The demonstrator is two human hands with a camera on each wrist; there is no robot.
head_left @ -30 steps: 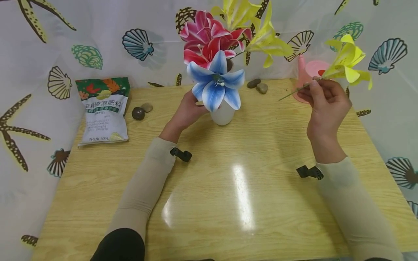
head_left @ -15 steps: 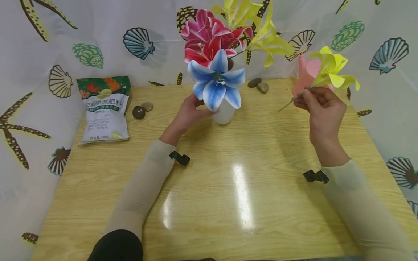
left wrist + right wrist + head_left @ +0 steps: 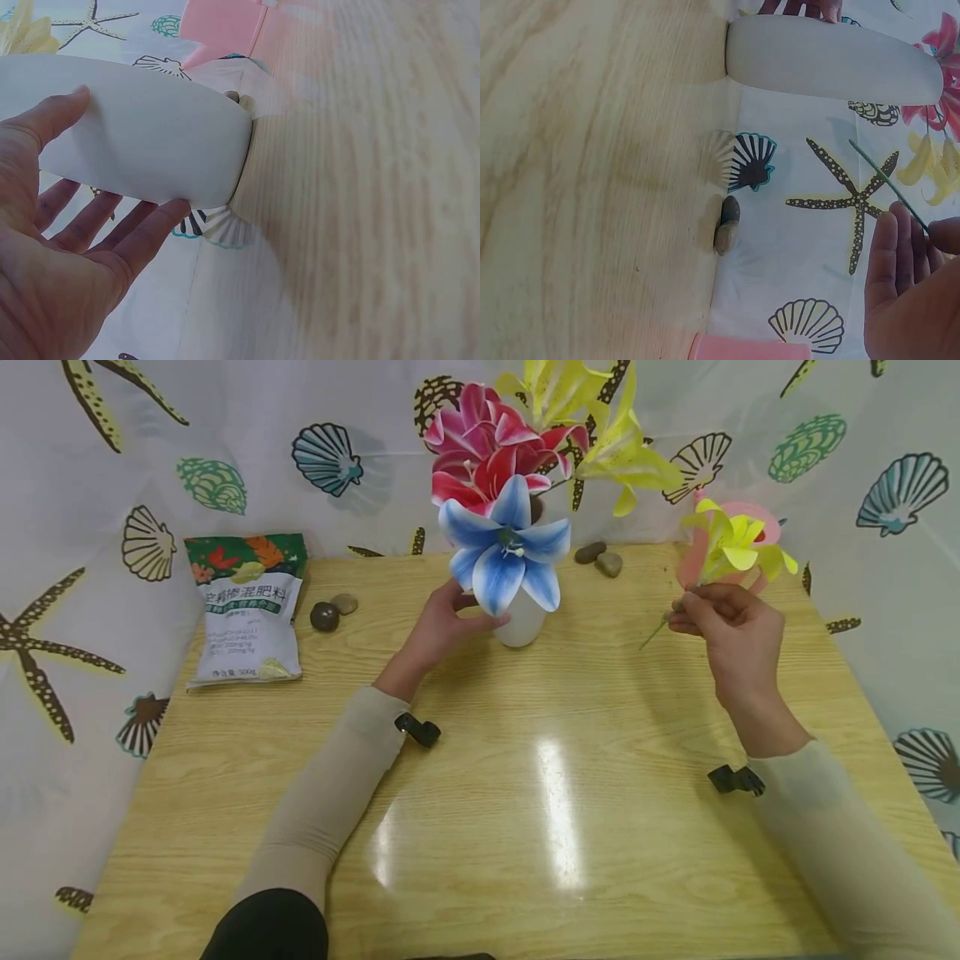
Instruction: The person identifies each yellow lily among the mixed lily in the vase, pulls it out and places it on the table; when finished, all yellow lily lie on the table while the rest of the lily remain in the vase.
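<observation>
My left hand (image 3: 442,627) holds the white vase (image 3: 521,625) from its left side. In the left wrist view, thumb and fingers lie on opposite sides of the vase (image 3: 157,127). The vase stands upright and bears a blue lily (image 3: 506,547), pink and red lilies (image 3: 480,452) and yellow lilies (image 3: 622,456). To the right, my right hand (image 3: 738,652) pinches a single yellow lily (image 3: 731,543) by its stem, above the table and apart from the vase. In the right wrist view, the bare green stem (image 3: 889,184) sticks out past the fingertips.
A pink watering can (image 3: 693,560) stands at the back right, partly behind the held lily. Two stones (image 3: 609,564) lie between it and the vase. At the left are a fertilizer bag (image 3: 251,631) and two more stones (image 3: 325,617). Patterned cloth hangs behind the wooden table (image 3: 480,810).
My right hand has come down and nearer with the yellow lily, whose flower has moved down and left. The left hand stays at the vase. The view has shifted slightly.
</observation>
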